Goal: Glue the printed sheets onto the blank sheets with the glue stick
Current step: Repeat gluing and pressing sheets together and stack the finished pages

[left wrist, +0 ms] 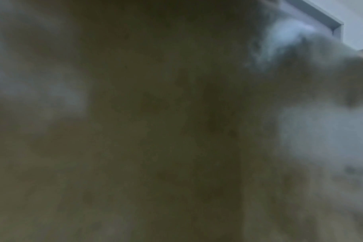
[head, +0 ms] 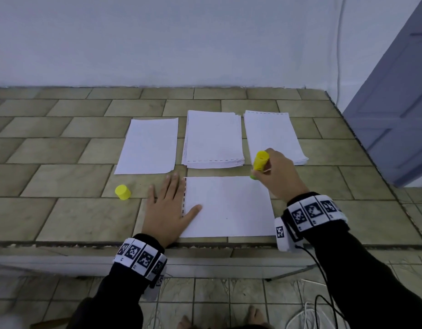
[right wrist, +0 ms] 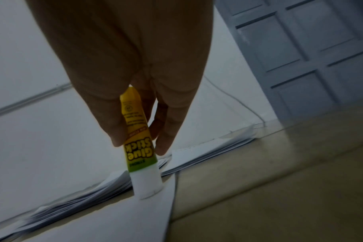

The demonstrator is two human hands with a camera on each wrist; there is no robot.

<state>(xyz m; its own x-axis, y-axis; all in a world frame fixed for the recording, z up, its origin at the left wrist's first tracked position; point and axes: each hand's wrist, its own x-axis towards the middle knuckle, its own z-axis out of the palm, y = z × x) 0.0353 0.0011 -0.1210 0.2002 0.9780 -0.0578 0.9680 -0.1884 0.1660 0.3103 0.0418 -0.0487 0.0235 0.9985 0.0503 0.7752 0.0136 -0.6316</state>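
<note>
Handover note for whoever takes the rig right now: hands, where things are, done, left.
Left hand: flat, pressing the left edge of the near sheet.
Right hand: grips the uncapped glue stick, tip down on that sheet's far right corner.
Cap: on the tabletop, left of the left hand.
Behind: single sheet left, two stacks, middle and right.
Done: gluing under way, coverage can't be judged.
Left: finish gluing, join the sheets, repeat through the stacks.

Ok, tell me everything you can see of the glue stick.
The glue stick is a yellow tube with a green band and "Glue stick" lettering, uncapped, its white glue end pressed on the far right corner of the near sheet. It stands nearly upright, tip down. The right hand grips its barrel with curled fingers. Its yellow cap stands apart on the tiled table.
</note>
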